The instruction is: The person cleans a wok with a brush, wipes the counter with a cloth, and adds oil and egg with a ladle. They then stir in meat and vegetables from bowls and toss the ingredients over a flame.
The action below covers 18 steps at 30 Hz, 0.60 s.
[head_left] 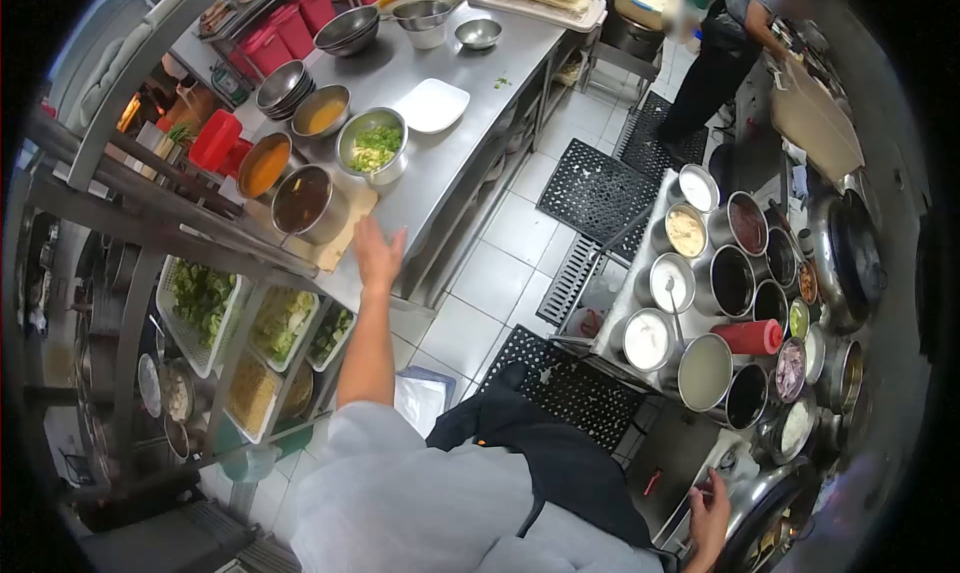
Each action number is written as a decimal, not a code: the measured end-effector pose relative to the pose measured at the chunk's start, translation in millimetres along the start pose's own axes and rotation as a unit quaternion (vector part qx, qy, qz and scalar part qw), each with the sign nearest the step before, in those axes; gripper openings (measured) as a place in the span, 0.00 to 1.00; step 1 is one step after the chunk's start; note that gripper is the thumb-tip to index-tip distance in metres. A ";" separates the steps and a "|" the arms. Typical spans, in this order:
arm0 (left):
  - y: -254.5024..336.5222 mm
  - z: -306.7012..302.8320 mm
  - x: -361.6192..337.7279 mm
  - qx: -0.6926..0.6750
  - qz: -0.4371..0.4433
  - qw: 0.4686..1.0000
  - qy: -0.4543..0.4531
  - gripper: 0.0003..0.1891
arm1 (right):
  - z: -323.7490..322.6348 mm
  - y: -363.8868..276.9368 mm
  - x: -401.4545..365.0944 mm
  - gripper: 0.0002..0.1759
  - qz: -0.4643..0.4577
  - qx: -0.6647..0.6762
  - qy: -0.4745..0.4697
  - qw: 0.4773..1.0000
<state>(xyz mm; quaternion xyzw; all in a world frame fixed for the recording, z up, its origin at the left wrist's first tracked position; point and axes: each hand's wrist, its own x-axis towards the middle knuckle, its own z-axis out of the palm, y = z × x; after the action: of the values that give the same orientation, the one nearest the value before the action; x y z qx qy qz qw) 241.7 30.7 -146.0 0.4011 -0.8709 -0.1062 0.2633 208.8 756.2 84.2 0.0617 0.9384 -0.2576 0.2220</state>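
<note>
My left hand reaches out with fingers spread and nothing in it, over the near edge of the steel counter. Just beyond its fingertips stands a metal pot of dark brown sauce on a wooden board. Close by are a pot of orange sauce and a metal bowl of chopped green onion. Low on the right, my right hand hangs with its fingers loosely bent and apart, nothing visible in it. Beside it is a large wok on the stove.
A white square plate and stacked metal bowls sit on the counter. Crates of cut vegetables are below left. Sauce and seasoning pots and a red squeeze bottle fill the right-hand station. Another person works at the back right.
</note>
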 end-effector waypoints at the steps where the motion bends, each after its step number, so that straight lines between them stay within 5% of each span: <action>1: 4.0 2.2 -3.6 0.019 0.014 1.000 0.009 0.35 | 2.3 -12.2 4.7 0.30 -0.015 -0.002 0.003 1.000; 4: 15.1 -6.1 -4.9 0.015 0.022 1.000 0.002 0.30 | 18.1 -41.4 24.6 0.29 -0.101 -0.056 -0.017 0.993; 11: 8.0 -8.8 -27.2 -0.079 0.089 0.993 -0.026 0.17 | 120.3 -142.5 66.5 0.29 -0.246 -0.010 -0.227 0.942; 18: -3.0 -35.6 -71.3 -0.038 0.165 0.985 -0.031 0.13 | 125.7 -162.7 79.0 0.29 -0.250 -0.075 -0.254 0.931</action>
<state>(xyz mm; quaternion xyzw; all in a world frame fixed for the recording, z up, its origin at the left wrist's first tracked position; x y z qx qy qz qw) 301.5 83.4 -144.0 0.2377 -0.9284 -0.1063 0.2651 149.2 552.2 26.3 -0.2593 0.8523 -0.2403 0.3855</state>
